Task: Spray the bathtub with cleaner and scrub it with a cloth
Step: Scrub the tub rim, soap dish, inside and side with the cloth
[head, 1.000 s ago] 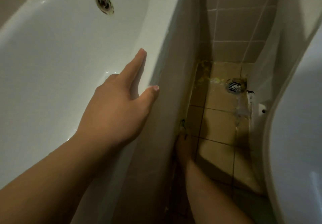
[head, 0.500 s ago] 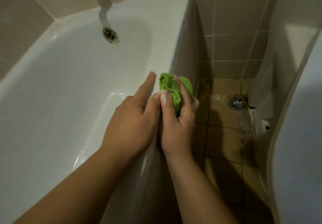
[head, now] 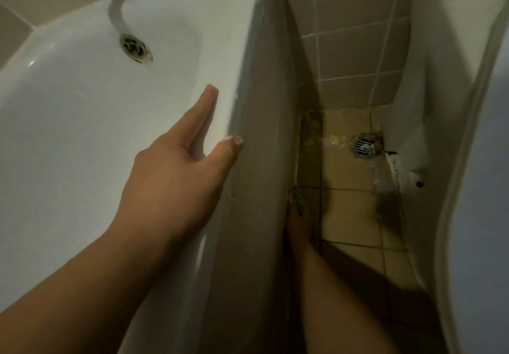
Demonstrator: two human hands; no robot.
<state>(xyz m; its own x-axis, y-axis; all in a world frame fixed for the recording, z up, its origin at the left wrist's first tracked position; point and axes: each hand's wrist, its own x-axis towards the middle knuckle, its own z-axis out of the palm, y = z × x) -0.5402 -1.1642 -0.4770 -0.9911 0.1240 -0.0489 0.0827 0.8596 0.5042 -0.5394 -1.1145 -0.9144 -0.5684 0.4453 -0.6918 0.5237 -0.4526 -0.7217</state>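
Near edge: two bare forearms come in from the bottom, one on each side of the bathtub's (head: 165,23) side wall. Left hand (head: 176,177) lies flat on the tub's rim near its right edge, fingers straight and loosely spread, forefinger stretched along the inner slope, thumb (head: 230,148) hooked over the outer lip. Nothing in it.

Right hand (head: 296,216) is down low on the outside, at the foot of the tub's side panel (head: 264,160) where it meets the floor (head: 347,210). It is dark and mostly hidden by the panel edge; cannot tell how the fingers lie. A scrap of green cloth (head: 297,198) shows at its fingertips, touching the panel's bottom edge. Whether the hand pinches it or just presses it, cannot tell.

Further on: tan floor tiles, yellowish smears toward the far corner, a round metal floor drain (head: 365,147) by the right edge. White fixture (head: 482,188) fills the right side.

Far: tub drain (head: 135,46) at the far end of the basin, beige wall tiles (head: 349,50) behind.
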